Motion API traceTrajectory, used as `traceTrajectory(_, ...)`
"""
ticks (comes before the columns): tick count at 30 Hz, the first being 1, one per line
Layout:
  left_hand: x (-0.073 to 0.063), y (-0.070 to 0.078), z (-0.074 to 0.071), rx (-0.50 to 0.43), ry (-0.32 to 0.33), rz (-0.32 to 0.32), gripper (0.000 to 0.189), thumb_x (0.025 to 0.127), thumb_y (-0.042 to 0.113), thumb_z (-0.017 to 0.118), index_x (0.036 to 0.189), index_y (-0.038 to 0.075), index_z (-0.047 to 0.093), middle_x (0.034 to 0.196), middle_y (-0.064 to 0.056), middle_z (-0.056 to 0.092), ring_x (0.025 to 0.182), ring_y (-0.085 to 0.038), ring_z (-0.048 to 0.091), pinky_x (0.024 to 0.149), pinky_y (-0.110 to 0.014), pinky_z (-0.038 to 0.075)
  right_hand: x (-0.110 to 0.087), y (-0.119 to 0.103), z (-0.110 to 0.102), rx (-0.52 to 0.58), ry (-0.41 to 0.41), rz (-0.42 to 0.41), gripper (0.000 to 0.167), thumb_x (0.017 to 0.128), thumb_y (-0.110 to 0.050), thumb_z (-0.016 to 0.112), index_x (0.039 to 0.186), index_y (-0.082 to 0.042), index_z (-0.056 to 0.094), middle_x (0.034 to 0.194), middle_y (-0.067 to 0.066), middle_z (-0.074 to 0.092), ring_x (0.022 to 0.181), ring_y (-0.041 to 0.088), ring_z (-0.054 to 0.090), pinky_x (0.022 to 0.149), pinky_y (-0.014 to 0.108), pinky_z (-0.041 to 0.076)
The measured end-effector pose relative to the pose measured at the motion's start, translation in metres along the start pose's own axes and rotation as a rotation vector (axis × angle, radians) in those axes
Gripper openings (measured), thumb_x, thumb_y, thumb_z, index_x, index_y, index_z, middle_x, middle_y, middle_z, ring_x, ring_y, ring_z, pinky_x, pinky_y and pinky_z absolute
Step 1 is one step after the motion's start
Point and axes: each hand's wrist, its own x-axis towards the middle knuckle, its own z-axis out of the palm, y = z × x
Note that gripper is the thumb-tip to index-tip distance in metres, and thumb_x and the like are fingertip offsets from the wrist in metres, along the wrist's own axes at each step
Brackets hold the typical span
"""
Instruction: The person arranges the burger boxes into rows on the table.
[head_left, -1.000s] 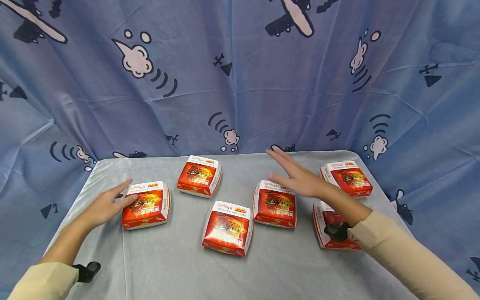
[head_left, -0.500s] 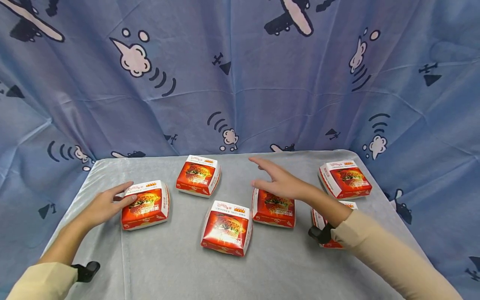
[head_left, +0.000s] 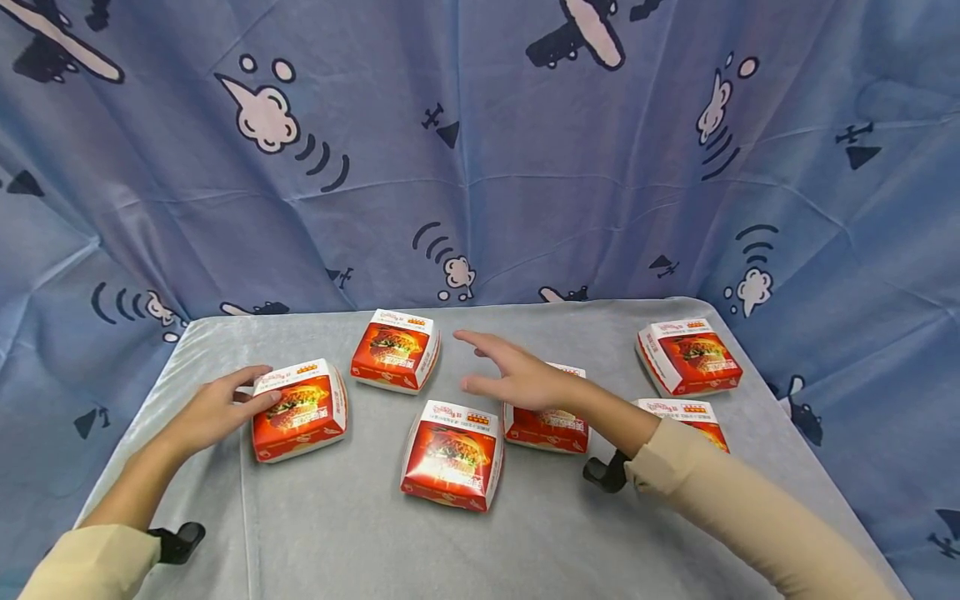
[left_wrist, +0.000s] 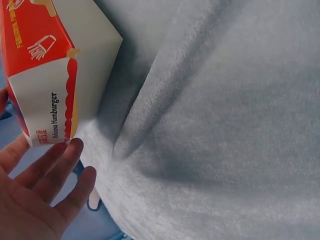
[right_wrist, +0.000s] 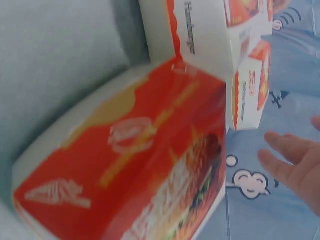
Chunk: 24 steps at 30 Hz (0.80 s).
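Observation:
At the left of the head view, my left hand (head_left: 217,412) touches a red and white hamburger box (head_left: 303,412), its thumb over the near left edge of the lid and its other fingers along the left side. In the left wrist view those fingers are fairly straight, tips at the edge of the printed white side (left_wrist: 45,110). My right hand (head_left: 521,375) reaches leftward with spread fingers and holds nothing. It partly covers another hamburger box (head_left: 551,429). Left of its fingertips is a hamburger box (head_left: 393,350) by the far edge; a further hamburger box (head_left: 453,458) lies nearer.
Two more hamburger boxes lie at the right: one hamburger box (head_left: 690,358) farther back, the other hamburger box (head_left: 686,410) partly behind the right sleeve (head_left: 742,492). All rest on a grey cloth-covered table (head_left: 360,533). A blue patterned curtain (head_left: 510,150) hangs behind.
My right hand has moved left, from above the middle-right box toward the far box. The box at my left hand has shifted slightly right and turned a little, the hand following it.

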Motion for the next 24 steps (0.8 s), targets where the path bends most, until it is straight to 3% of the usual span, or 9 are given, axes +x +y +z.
traceTrajectory(6,0.002,0.003,0.002,0.000,-0.024,-0.030,0.064,0.095,0.043,0.065,0.138,-0.002,0.050,0.128,-0.029,0.059,0.109,-0.043,0.061,0.085,-0.053,0.053,0.007,-0.007,0.014,0.026,-0.018,0.000,0.071,0.097,-0.030,0.065,0.158,-0.019,0.029,0.160,0.003,0.030,0.139,0.027,0.042,0.110,0.049,0.038)
traceTrajectory(17,0.003,0.008,0.004,-0.008,-0.060,-0.032,0.065,0.095,0.044,0.064,0.142,0.001,0.049,0.131,-0.030,0.056,0.109,-0.043,0.060,0.085,-0.055,0.053,0.021,-0.020,0.033,0.009,-0.073,-0.088,0.070,0.096,-0.025,0.066,0.156,-0.010,0.032,0.156,0.009,0.038,0.132,0.029,0.049,0.108,0.049,0.040)
traceTrajectory(24,0.004,0.009,0.006,-0.014,-0.054,-0.005,0.064,0.094,0.042,0.066,0.140,0.001,0.052,0.128,-0.027,0.059,0.105,-0.038,0.063,0.082,-0.050,0.054,0.027,-0.032,0.039,-0.038,-0.089,-0.108,0.065,0.097,-0.026,0.066,0.152,-0.007,0.037,0.148,0.013,0.047,0.125,0.028,0.054,0.099,0.042,0.047)
